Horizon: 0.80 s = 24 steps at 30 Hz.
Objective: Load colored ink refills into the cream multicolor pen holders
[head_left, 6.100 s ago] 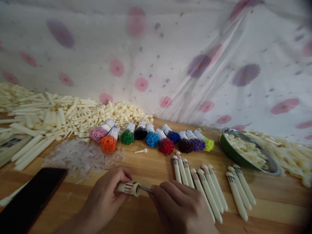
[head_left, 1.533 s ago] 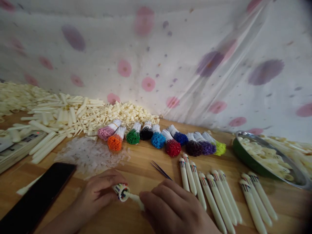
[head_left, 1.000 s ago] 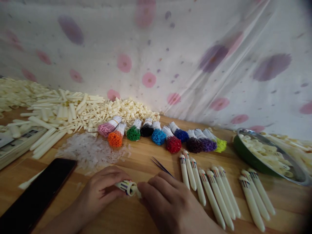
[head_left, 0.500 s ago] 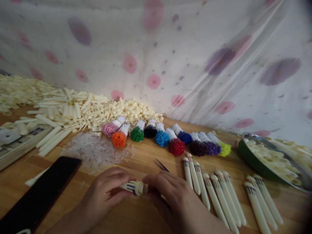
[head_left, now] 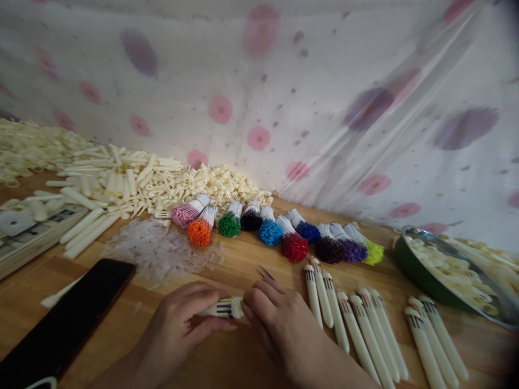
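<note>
My left hand [head_left: 184,319] is closed round the body of a cream multicolour pen [head_left: 225,308], whose slotted end with coloured sliders points right. Against that end, the curled fingers of my right hand [head_left: 279,319] press together, hiding its tip. Just beyond my right fingers lies a pair of dark tweezers [head_left: 265,272] on the wooden table [head_left: 227,356]. To the right rest several similar multicolour pens [head_left: 357,329] in loose groups. Behind my hands stretches a row of refill bundles with coloured ends, among them an orange bundle [head_left: 199,233] and a red bundle [head_left: 294,244].
Small clear plastic pieces [head_left: 158,248] lie piled beyond my left hand. A black phone [head_left: 67,324] sits at left, near cream pen barrels [head_left: 91,232]. Loose cream parts [head_left: 219,183] heap along the patterned curtain [head_left: 174,75]. At right stands a green bowl [head_left: 413,273] of cream parts.
My right fingers have closed in over the pen's end, covering the tip that showed before. The pen has turned slightly in my left hand. The view has shifted a little.
</note>
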Available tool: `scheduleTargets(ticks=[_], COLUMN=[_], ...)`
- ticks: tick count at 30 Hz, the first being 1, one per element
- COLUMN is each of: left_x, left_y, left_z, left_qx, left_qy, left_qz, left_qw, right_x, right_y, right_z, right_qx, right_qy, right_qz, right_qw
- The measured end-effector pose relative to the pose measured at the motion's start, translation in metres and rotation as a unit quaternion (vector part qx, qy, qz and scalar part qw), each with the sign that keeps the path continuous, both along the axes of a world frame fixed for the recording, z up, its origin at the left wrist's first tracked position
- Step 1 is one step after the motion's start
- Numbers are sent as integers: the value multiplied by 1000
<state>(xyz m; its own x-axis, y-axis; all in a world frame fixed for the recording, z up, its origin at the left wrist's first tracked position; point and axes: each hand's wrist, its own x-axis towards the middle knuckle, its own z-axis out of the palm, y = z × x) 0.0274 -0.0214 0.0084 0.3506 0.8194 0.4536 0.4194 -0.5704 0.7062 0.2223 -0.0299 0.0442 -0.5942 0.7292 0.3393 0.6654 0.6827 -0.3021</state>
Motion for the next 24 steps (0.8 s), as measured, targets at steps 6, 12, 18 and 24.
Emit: scheduleTargets(ticks=[6, 12, 18, 24], left_x=[8, 16, 22, -19], left_y=[0, -2, 5, 22], left_z=[-4, -5, 5, 24], left_qx=[127, 231, 208, -115], left_qy=[47, 166, 252, 201], left_qz=[39, 92, 73, 100], left_qw=[990, 954, 942, 968], right_x=[-4, -9, -15, -1], right_y=[0, 3, 19, 23], right_z=[-14, -31, -62, -55], right_qx=[-76, -199, -246, -206], right_qy=[90, 194, 282, 260], right_qz=[-60, -146, -161, -165], right_qw=[991, 949, 913, 929])
